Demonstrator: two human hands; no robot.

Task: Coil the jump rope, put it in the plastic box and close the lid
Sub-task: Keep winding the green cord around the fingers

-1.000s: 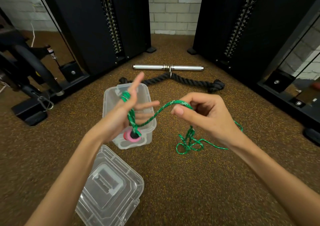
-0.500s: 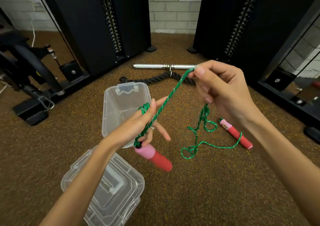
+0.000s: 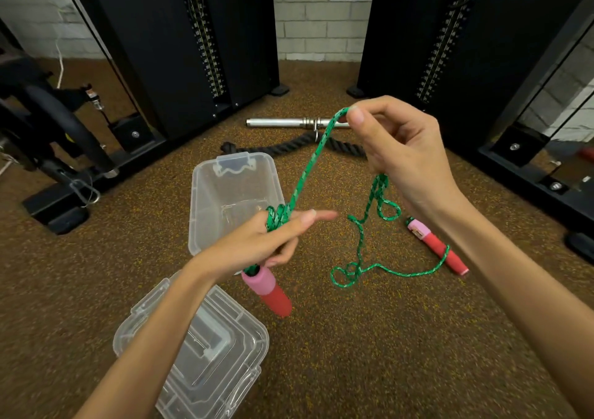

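Note:
A green jump rope (image 3: 308,174) is wound in a few turns around the fingers of my left hand (image 3: 266,241). One pink and red handle (image 3: 268,291) hangs below that hand. My right hand (image 3: 398,155) pinches the rope higher up and holds it taut. The rest of the rope hangs from my right hand and lies looped on the floor, ending at the second handle (image 3: 437,246). The clear plastic box (image 3: 205,193) stands open and empty behind my left hand. Its clear lid (image 3: 205,360) lies on the floor under my left forearm.
The floor is brown speckled rubber. A chrome bar (image 3: 279,122) and a thick black rope (image 3: 289,143) lie behind the box. Black weight-stack towers (image 3: 180,48) stand at back left and back right, with a machine base (image 3: 58,200) at the left.
My right hand rose and drew the rope up and to the right, pulling it taut. My left hand turned and dropped, so the handle now hangs below it. The second handle came into view.

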